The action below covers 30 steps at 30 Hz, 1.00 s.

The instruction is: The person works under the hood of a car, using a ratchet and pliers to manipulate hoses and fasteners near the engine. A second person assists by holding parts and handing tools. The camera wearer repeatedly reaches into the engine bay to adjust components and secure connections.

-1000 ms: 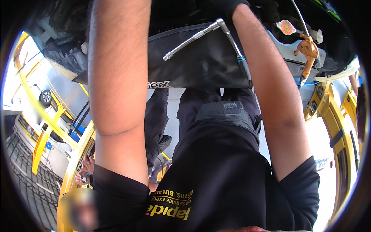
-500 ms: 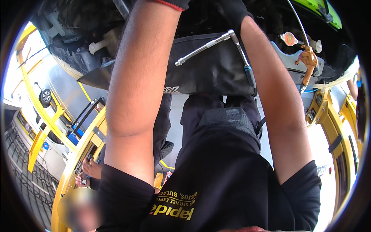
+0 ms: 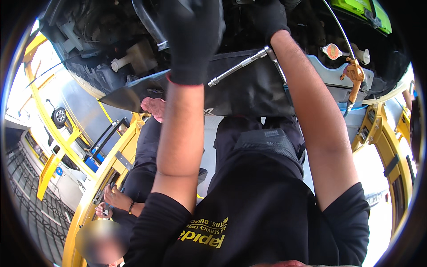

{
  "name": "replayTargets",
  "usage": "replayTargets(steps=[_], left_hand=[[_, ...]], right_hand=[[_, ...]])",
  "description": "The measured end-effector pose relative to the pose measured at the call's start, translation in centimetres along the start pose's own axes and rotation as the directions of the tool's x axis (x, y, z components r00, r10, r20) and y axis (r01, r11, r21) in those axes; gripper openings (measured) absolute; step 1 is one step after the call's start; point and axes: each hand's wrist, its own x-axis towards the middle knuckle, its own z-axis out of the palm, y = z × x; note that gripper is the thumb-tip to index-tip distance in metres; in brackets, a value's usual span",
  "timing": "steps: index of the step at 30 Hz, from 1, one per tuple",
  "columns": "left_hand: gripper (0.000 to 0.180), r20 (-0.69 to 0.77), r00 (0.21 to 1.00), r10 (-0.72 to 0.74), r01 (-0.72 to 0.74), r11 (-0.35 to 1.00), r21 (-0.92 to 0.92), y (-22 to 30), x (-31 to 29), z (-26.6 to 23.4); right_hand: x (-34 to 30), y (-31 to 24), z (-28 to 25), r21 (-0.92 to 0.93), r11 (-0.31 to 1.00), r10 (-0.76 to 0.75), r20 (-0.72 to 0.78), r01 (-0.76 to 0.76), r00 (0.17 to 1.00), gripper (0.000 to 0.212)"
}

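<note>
My left hand (image 3: 191, 38), in a black glove with a red cuff edge, is raised over the engine bay. Motion smears its fingers, and I cannot make out anything in them. Farther right, my right hand (image 3: 269, 20) reaches into the dark engine bay in a black glove, its fingers hidden at the upper edge. A ratchet with a long chrome extension (image 3: 240, 66) lies on the black fender cover (image 3: 249, 95), between my two arms. Its handle passes beside my right forearm. Near my left hand, a black hose (image 3: 149, 24) ends in a metal clamp.
On the right are an orange clamp (image 3: 354, 73) on a cable, a radiator cap (image 3: 332, 51) and a green battery (image 3: 362, 11). A white filler neck (image 3: 124, 63) stands left. Another person's hands (image 3: 113, 200) show at lower left. Yellow lift posts (image 3: 378, 129) flank the car.
My left hand has come back from the upper edge into view, toward me and slightly right. My right hand has shifted slightly. A crumpled pink thing now shows beside my left forearm.
</note>
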Motion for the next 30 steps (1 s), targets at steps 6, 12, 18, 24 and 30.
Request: replayTargets(steps=[6, 12, 18, 24, 30], left_hand=[[0.035, 0.259, 0.93, -0.26, 0.144, 0.908, 0.394, -9.1, -3.9, 6.2], [0.028, 0.253, 0.961, -0.11, -0.041, 0.85, 0.525, -13.1, -3.0, 9.9], [0.02, 0.216, 0.972, -0.086, -0.113, 0.636, 0.763, -12.0, -3.1, 11.4], [0.017, 0.086, 0.995, -0.051, -0.035, 0.629, 0.777, -12.7, -3.3, 11.9], [0.019, 0.216, 0.974, 0.073, -0.215, 0.609, 0.763, -14.5, -3.2, 11.8]], right_hand=[[0.3, 0.6, 0.6, -0.243, 0.965, -0.099, 0.019, 0.1, 0.995, 0.023], [0.3, 0.5, 0.7, 0.053, 0.998, -0.041, -0.084, 0.045, 0.996, 0.026], [0.9, 1.2, 2.1, -0.023, 0.988, -0.152, -0.178, 0.15, 0.972, 0.035], [1.1, 0.4, 1.2, -0.032, 0.998, -0.052, 0.021, 0.053, 0.998, 0.041], [1.7, 0.6, 1.3, 0.19, 0.977, -0.073, -0.128, 0.096, 0.989, 0.044]])
